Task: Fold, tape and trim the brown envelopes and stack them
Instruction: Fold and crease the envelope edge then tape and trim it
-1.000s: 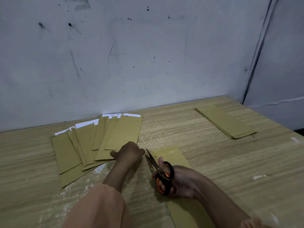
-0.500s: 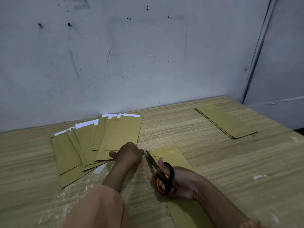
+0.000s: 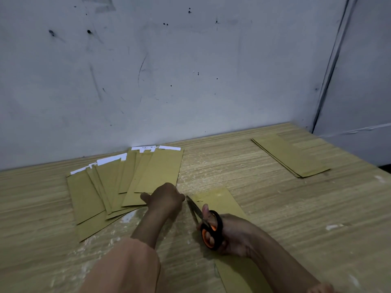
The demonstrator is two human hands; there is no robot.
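A brown envelope (image 3: 220, 199) lies lengthwise on the wooden table (image 3: 275, 208), partly under my right arm. My right hand (image 3: 234, 235) grips black-and-orange scissors (image 3: 208, 226), whose blades are slightly apart and point up-left at the envelope's far left corner. My left hand (image 3: 166, 197) sits just left of the blade tips with its fingers curled under; whatever they pinch is hidden. A fanned spread of brown envelopes (image 3: 127, 182) with white strips at their far ends lies to the left, touching my left hand.
A neat stack of brown envelopes (image 3: 289, 155) lies at the far right of the table. A scuffed grey wall (image 3: 169, 81) runs along the table's back edge. The table's right edge drops off near the stack.
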